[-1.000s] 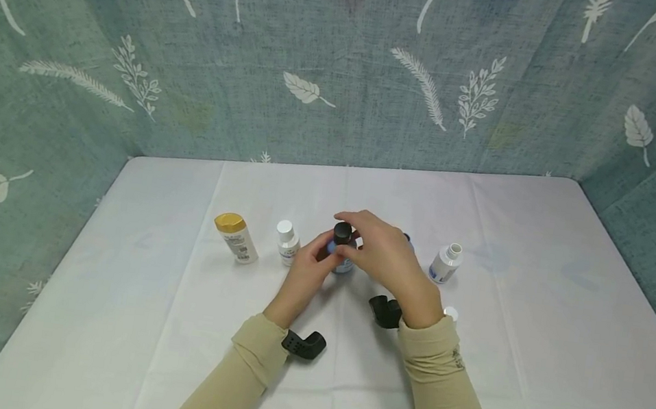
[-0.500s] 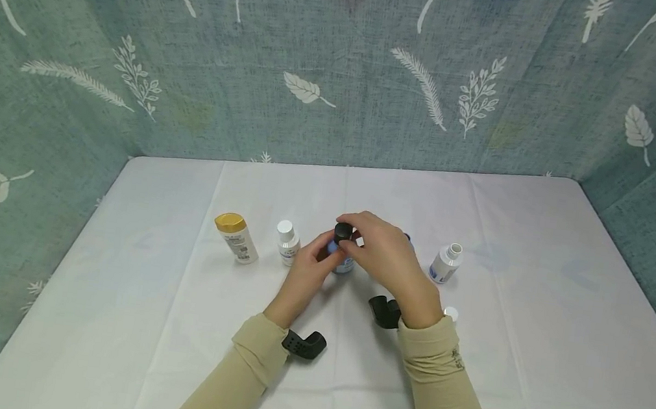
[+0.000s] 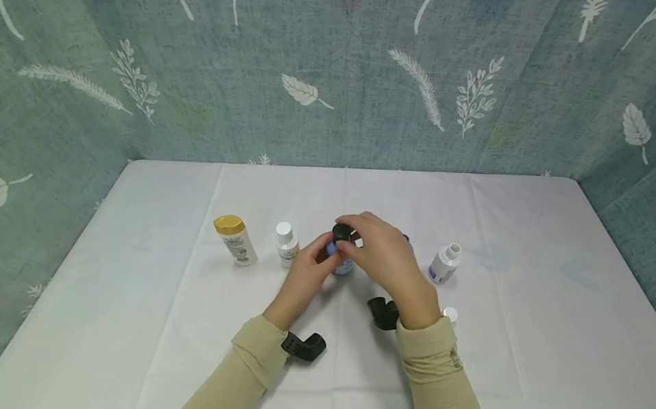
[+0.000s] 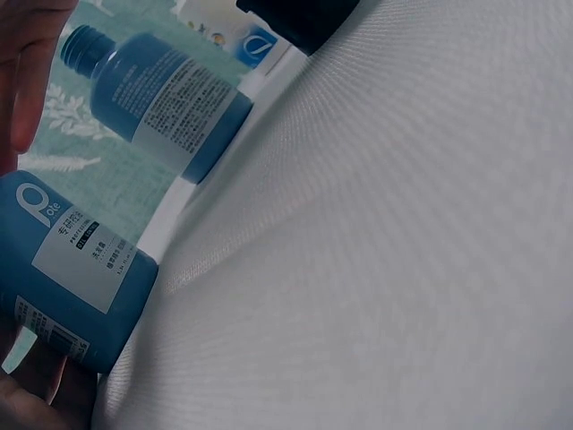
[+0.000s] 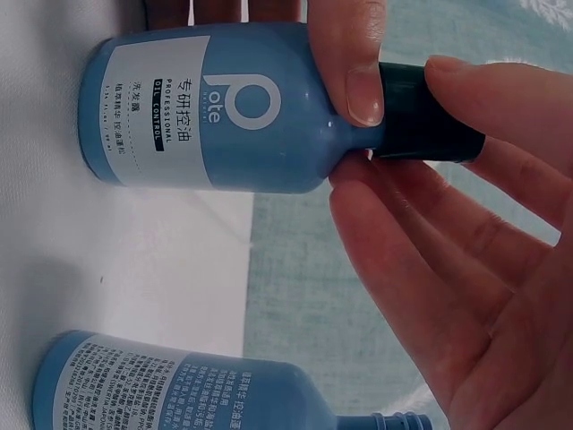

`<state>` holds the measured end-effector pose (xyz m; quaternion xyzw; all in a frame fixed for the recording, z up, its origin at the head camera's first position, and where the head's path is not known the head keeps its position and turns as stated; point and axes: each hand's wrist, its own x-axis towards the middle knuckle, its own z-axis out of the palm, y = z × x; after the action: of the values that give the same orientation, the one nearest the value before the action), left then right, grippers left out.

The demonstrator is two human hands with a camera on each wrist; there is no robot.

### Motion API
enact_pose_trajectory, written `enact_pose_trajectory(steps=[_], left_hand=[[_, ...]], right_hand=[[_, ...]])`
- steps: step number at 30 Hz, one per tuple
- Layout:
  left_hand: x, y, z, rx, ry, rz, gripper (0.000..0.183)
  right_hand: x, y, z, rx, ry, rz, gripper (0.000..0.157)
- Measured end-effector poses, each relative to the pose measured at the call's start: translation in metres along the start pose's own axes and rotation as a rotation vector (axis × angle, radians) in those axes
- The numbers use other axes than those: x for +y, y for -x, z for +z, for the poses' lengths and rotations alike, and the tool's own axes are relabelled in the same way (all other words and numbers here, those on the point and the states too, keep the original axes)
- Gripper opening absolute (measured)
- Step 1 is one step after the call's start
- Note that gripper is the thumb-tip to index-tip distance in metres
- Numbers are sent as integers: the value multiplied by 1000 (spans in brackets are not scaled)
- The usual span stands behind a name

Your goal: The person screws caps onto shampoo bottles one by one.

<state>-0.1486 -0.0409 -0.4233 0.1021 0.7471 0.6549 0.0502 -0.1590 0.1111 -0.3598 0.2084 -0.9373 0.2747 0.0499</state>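
A blue shampoo bottle (image 5: 206,107) with a white label stands upright on the table. My left hand (image 3: 305,274) grips its body, thumb near the shoulder. Over the bottle's neck sits a black cap (image 5: 416,116), pinched between the thumb and fingers of my right hand (image 3: 386,257). A short stretch of blue neck shows beneath the cap. Beside it is a second blue bottle (image 4: 170,112) whose threaded neck is bare; in the head view my right hand hides most of it.
To the left stand a white bottle with a yellow cap (image 3: 236,241) and a smaller white-capped bottle (image 3: 286,245). An uncapped white bottle (image 3: 444,265) is at right. The right sleeve partly covers a small white round thing (image 3: 450,314). Black camera mounts (image 3: 304,346) project from the wrists.
The right thumb and fingers have shifted slightly around the black cap. The left hand and the bottles keep their places; the head view has moved a touch.
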Motion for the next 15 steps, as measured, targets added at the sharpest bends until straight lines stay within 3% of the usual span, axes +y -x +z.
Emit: enact_pose_trajectory(steps=[15], left_hand=[[1,1,-1,-13,17,16,37]], right_hand=[[1,0,2,32,-1,-27,36]])
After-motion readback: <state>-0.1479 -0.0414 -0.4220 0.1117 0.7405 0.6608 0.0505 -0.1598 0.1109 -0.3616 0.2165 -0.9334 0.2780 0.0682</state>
